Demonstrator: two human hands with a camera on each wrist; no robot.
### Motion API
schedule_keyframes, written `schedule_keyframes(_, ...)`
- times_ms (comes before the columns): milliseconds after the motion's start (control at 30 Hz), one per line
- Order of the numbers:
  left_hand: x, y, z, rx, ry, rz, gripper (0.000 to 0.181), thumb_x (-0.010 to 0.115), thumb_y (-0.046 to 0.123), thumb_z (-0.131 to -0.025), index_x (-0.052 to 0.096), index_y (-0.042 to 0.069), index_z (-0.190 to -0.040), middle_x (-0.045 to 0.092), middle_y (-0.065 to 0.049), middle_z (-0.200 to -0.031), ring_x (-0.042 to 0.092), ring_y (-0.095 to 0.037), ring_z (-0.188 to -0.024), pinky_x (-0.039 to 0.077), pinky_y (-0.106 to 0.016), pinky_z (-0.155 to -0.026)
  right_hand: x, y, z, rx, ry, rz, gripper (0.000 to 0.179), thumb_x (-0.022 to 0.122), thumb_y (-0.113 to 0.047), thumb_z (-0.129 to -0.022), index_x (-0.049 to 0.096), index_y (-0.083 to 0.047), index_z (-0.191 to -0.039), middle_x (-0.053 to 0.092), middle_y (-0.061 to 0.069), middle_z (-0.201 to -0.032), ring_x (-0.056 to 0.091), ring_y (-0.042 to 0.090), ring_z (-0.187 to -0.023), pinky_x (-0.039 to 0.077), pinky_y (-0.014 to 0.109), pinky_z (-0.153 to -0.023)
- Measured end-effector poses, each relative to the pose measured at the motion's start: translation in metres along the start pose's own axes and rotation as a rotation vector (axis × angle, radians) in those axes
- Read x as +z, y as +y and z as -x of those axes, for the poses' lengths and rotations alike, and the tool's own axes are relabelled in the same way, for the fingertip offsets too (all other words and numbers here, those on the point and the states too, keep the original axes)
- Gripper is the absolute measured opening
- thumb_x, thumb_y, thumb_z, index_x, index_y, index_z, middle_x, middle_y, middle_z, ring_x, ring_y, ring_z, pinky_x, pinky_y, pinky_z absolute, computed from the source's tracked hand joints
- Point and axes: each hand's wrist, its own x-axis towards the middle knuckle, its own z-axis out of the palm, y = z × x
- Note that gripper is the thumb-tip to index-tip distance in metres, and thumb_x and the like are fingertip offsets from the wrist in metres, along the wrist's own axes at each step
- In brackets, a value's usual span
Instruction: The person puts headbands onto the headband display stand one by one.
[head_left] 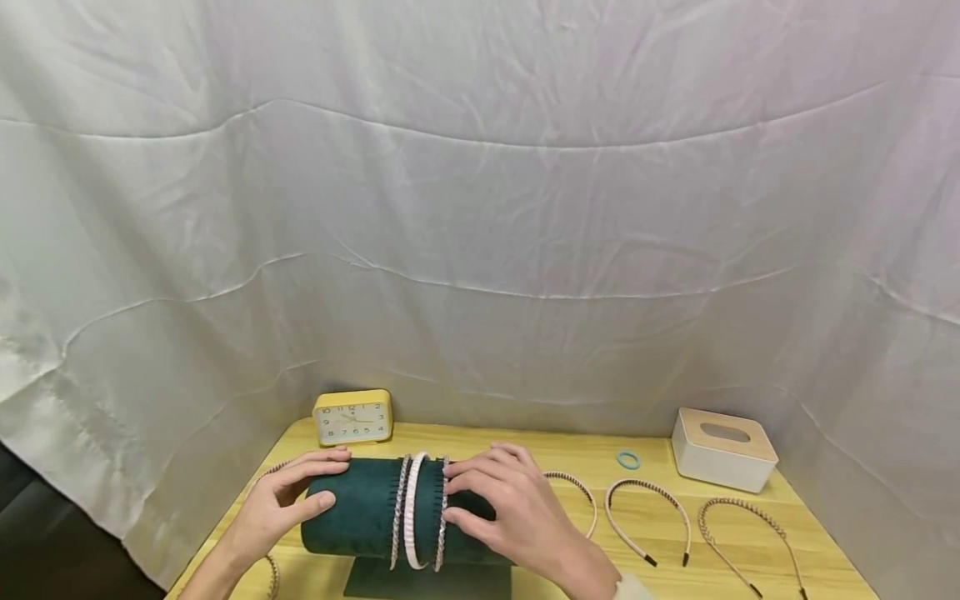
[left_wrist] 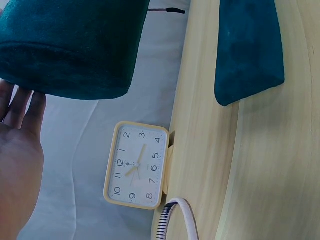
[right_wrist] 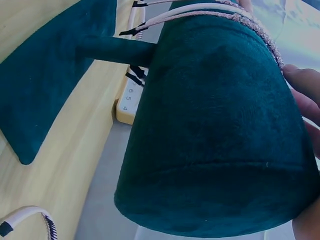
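A dark green velvet headband stand (head_left: pixel 352 508) lies across the near part of the table. Its roll carries two thin braided headbands and a wider white headband (head_left: pixel 410 517) between them. My left hand (head_left: pixel 277 496) rests at the roll's left end, fingers on top and thumb on its front. In the left wrist view its fingers are straight against the velvet. My right hand (head_left: pixel 517 508) lies over the right part of the roll, its fingertips and thumb touching the right braided headband (head_left: pixel 440 533). The thumb (right_wrist: pixel 302 82) meets that band's edge in the right wrist view.
A yellow clock (head_left: pixel 352 418) stands at the back left, and a white tissue box (head_left: pixel 720 458) with a wooden top at the back right. More headbands (head_left: pixel 647 483) lie right of the stand, near a small blue ring (head_left: pixel 628 459). Another headband (head_left: pixel 273 575) shows at the left.
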Motion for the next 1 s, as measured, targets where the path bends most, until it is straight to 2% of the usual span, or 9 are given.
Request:
schedule_keyframes(233, 0.0, 0.002, -0.001, 0.001, -0.001, 0.005, 0.042, 0.067, -0.018, -0.095, 0.072, -0.004, -0.134, 0.069, 0.001, -0.149, 0.06, -0.001, -0.141, 0.045, -0.012, -0.117, 0.0, 0.002, 0.001, -0.018, 0.0, 0.001, 0.019, 0.088, -0.036, -0.093, 0.08, -0.028, -0.108, 0.079, -0.013, -0.122, 0.072, 0.004, -0.117, 0.053, 0.046, -0.115)
schedule_keyframes(400, 0.0, 0.001, 0.0, -0.003, -0.004, -0.003, 0.041, 0.067, -0.017, -0.096, 0.072, -0.003, -0.134, 0.069, 0.0, -0.148, 0.06, 0.0, -0.14, 0.045, -0.011, -0.116, -0.001, 0.01, 0.005, -0.115, 0.042, -0.007, 0.015, 0.087, -0.03, -0.095, 0.079, -0.027, -0.106, 0.078, -0.012, -0.121, 0.072, 0.008, -0.114, 0.056, 0.041, -0.106)
schedule_keyframes(567, 0.0, 0.001, 0.0, -0.001, -0.001, -0.009, 0.041, 0.067, -0.018, -0.095, 0.072, -0.003, -0.134, 0.069, 0.003, -0.148, 0.06, 0.0, -0.14, 0.045, -0.011, -0.116, -0.002, 0.015, 0.01, -0.152, 0.014, -0.017, 0.016, 0.083, -0.032, -0.099, 0.079, -0.027, -0.113, 0.076, -0.012, -0.128, 0.069, 0.01, -0.12, 0.056, 0.037, -0.104)
schedule_keyframes(700, 0.0, 0.002, 0.0, 0.0, 0.002, -0.01, 0.042, 0.067, -0.018, -0.095, 0.072, -0.003, -0.134, 0.069, 0.004, -0.148, 0.06, 0.0, -0.14, 0.044, -0.011, -0.117, -0.001, 0.014, 0.007, -0.184, 0.017, 0.021, 0.018, 0.084, -0.034, -0.098, 0.078, -0.027, -0.114, 0.076, -0.012, -0.129, 0.07, 0.01, -0.121, 0.056, 0.035, -0.104)
schedule_keyframes(833, 0.0, 0.002, 0.0, -0.003, -0.002, -0.012, 0.042, 0.066, -0.018, -0.096, 0.072, -0.003, -0.134, 0.069, 0.003, -0.148, 0.059, 0.0, -0.14, 0.044, -0.011, -0.116, 0.002, 0.011, 0.003, -0.215, 0.043, 0.074, 0.019, 0.086, -0.036, -0.096, 0.079, -0.026, -0.111, 0.077, -0.011, -0.126, 0.071, 0.01, -0.117, 0.056, 0.037, -0.106)
schedule_keyframes(1000, 0.0, 0.001, 0.0, -0.006, -0.003, -0.012, 0.041, 0.066, -0.017, -0.096, 0.072, -0.003, -0.134, 0.069, 0.002, -0.148, 0.059, 0.0, -0.14, 0.044, -0.011, -0.117, 0.004, 0.007, 0.0, -0.214, 0.055, 0.113, 0.021, 0.087, -0.038, -0.094, 0.079, -0.027, -0.11, 0.078, -0.012, -0.122, 0.072, 0.01, -0.114, 0.057, 0.043, -0.108)
